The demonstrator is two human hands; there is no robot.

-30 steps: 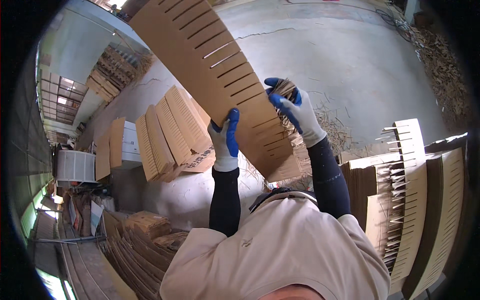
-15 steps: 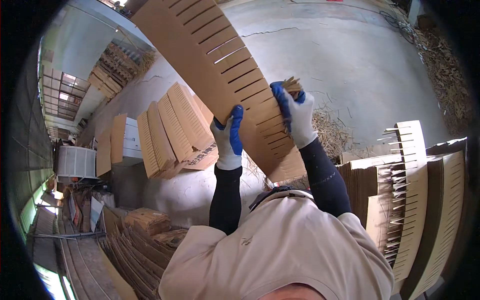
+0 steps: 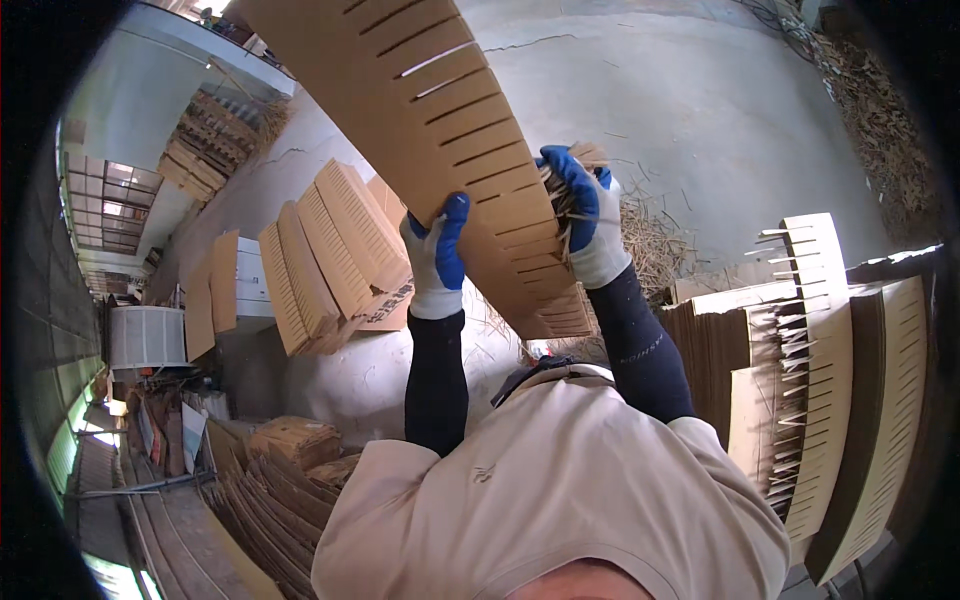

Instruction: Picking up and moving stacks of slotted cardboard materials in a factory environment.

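A long brown cardboard sheet (image 3: 400, 110) slants across the upper middle, with a row of narrow slots along its right edge. My left hand (image 3: 437, 255), in a white glove with blue-coated fingers, is closed on the sheet's left edge, thumb lying on top. At the slotted edge, my right hand (image 3: 597, 225), gloved alike, is closed around a bunch of thin cardboard strips (image 3: 588, 154). More strip ends poke out between its fingers and the sheet. The sheet's underside is hidden.
Loose cardboard strips (image 3: 650, 245) litter the floor right of my right hand. Slotted cardboard stacks stand at left (image 3: 345, 250) and right (image 3: 880, 400). Folded cardboard (image 3: 265, 510) lies at lower left. Pallets (image 3: 215, 140) stand far left, and a scrap heap (image 3: 870, 110) lies far right.
The view has shifted slightly, moving the surroundings left. My right hand has turned a little at the slotted edge, and more strips show between it and the sheet. My left hand keeps its hold.
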